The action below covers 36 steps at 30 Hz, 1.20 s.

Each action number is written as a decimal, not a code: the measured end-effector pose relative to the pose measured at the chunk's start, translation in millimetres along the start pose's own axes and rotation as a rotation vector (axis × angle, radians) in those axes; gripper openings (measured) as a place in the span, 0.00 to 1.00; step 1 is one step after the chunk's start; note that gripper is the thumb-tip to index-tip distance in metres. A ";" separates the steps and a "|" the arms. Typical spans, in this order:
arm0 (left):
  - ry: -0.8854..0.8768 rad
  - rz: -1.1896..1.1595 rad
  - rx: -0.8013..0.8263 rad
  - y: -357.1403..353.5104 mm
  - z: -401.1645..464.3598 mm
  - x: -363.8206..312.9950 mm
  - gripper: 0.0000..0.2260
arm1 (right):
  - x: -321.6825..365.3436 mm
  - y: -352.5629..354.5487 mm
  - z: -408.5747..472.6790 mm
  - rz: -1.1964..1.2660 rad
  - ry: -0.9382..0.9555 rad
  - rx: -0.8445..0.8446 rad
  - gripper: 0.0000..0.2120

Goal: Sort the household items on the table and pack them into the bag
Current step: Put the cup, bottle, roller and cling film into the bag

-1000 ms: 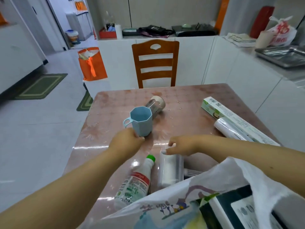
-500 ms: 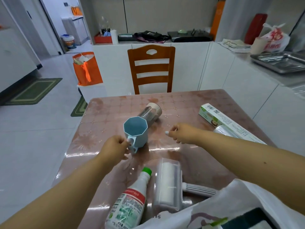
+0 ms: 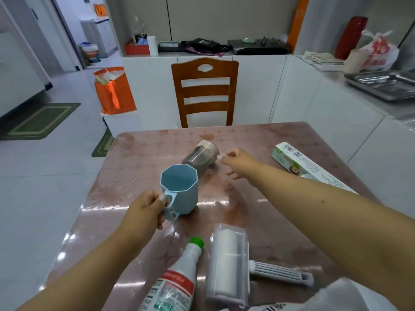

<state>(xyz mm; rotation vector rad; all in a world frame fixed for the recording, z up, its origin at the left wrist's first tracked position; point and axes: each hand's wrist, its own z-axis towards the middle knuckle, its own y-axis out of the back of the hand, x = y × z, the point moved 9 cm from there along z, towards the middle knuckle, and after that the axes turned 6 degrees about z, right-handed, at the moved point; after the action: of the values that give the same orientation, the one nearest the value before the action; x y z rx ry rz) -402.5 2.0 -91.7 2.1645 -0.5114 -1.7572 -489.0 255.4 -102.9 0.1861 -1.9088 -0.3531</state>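
- Left hand point(image 3: 144, 211): 1.0 s ago it was at the base of the blue cup point(image 3: 179, 189); now its grip is on the cup's handle, fingers curled round it.
- Blue cup: handle was on the far left side; now it faces the person, at the near side.
- Right hand point(image 3: 235, 161): moved from the lint roller point(image 3: 226, 263) near the table point(image 3: 139, 158) edge forward to just beside the lid end of the lying glass jar point(image 3: 201, 154); fingers loosely curled; contact with jar cannot be told.
- Lint roller: now free of the hand.
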 end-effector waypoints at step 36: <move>0.023 0.110 0.056 5.8 -52.4 -36.2 0.07 | 49.2 -32.4 -112.3 -0.995 0.476 0.141 0.13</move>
<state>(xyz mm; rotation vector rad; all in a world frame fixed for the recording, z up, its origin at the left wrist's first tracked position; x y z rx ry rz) -358.4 14.0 -47.0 2.1479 -0.6684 -1.6769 -403.2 192.9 -33.6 1.2169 -1.2466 -0.7475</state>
